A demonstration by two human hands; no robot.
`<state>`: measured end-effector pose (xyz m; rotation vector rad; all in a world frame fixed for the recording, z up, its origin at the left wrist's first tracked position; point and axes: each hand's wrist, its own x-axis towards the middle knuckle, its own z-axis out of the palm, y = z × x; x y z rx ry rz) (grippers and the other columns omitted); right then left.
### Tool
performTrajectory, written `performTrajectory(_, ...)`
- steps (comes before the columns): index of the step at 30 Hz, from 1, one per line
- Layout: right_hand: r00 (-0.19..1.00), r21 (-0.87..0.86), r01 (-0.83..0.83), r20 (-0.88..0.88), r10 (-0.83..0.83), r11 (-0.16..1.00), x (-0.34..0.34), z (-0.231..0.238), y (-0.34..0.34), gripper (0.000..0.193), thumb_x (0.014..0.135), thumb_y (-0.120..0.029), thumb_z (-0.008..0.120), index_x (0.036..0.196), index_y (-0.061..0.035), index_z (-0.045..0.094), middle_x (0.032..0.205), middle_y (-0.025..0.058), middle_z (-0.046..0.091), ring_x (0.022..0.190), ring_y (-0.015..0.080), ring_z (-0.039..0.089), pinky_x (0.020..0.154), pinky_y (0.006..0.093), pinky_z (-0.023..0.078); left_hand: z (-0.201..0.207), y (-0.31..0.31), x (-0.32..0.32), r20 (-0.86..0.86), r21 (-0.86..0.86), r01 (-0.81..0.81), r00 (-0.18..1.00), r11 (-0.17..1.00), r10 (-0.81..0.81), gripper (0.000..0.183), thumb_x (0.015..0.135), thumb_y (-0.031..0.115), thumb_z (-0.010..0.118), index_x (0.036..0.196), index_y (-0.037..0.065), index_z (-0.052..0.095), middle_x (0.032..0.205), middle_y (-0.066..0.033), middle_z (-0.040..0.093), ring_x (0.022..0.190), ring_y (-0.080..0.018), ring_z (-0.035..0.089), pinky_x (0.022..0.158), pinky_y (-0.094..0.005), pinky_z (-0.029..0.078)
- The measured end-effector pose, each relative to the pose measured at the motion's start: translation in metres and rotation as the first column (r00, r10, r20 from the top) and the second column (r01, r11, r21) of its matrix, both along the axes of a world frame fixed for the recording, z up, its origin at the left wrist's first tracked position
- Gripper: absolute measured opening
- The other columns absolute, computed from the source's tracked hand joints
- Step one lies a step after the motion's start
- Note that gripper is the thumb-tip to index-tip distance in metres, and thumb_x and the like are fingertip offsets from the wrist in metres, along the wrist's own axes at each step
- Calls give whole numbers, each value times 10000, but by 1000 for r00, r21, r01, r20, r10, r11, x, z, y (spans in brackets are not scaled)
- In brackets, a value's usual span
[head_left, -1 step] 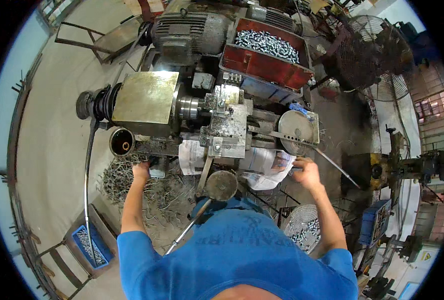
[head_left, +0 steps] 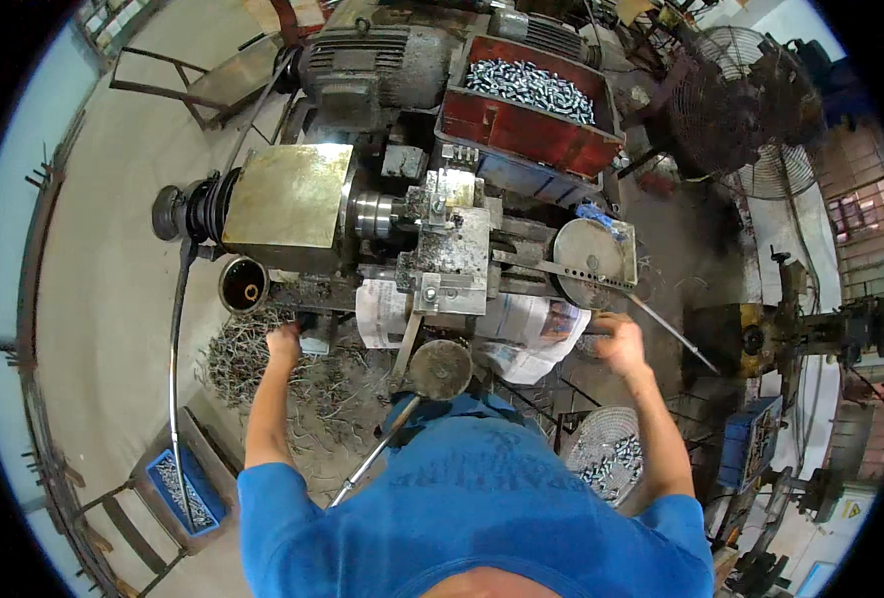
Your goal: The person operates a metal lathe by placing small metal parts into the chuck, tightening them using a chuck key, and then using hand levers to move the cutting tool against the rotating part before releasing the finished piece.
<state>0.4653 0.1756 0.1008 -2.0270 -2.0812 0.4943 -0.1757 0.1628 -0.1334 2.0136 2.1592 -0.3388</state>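
Below the square, brass-coloured metal housing (head_left: 291, 194), beside the tangled heap of grey metal shavings (head_left: 248, 361): the bare left hand (head_left: 284, 347), fingers curled inward, tips lost in shadow — impossible to tell whether closed on anything. Opposite, just beside the right edge of the white, grey-printed newspaper (head_left: 537, 329): the bare right hand (head_left: 617, 344), fingers bent, outline a little blurred, grip likewise impossible to tell.

As for the newspaper, spread low on both sides of the scuffed grey steel tool block (head_left: 452, 254), with a creased flap drooping at lower right; whether one sheet or several, unclear. Probably very light, limp and quick to tear, perhaps slick if oily. Best taken by the drooping flap, flat between thumb and several fingers, rather than pinched at one corner, and drawn gently, clear of the block's hard edges.

In the block, by contrast, stiffness and likely great weight. Among the shavings, probably springy resistance and sharp edges — best kept away from bare fingertips.
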Motion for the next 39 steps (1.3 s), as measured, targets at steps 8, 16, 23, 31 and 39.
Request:
performTrajectory(8,794,-123,435,521,-315,892,206,-81,3,625,663,-194,623,1258,-95,459,1268,136,476,1187,290,431,980,379,358,71,-76,29,377,333,-216,923,918,81,431,625,13,558,1052,64,591,888,-199,598,780,-337,595,687,-386,495)
performTrajectory(16,725,37,541,486,-488,840,219,-146,-42,321,631,-206,614,907,-47,577,892,170,617,846,358,587,752,422,475,164,-153,149,832,-349,-148,405,925,379,457,722,104,630,1161,24,529,939,-103,637,794,-187,607,693,-321,498)
performTrajectory(23,731,-15,652,280,-623,758,87,-126,-131,328,588,-287,570,815,-51,559,765,195,604,714,423,575,645,497,461,136,-170,194,471,-168,-96,867,981,166,348,677,100,591,1025,76,583,792,-208,600,762,-377,577,665,-450,472)
performTrajectory(31,653,-117,754,24,-757,646,14,-101,-138,328,617,-297,528,801,-33,590,785,223,609,754,442,565,675,496,433,143,-165,199,508,-164,-117,841,979,186,316,669,48,519,969,109,596,775,-193,610,737,-386,580,677,-476,458)
performTrajectory(39,707,-78,707,79,-702,703,24,-115,-139,303,664,-333,522,765,-58,600,777,219,612,730,416,589,640,500,453,122,-172,187,495,-99,-143,851,985,174,250,674,18,493,872,98,621,739,-121,637,700,-334,607,630,-414,477)
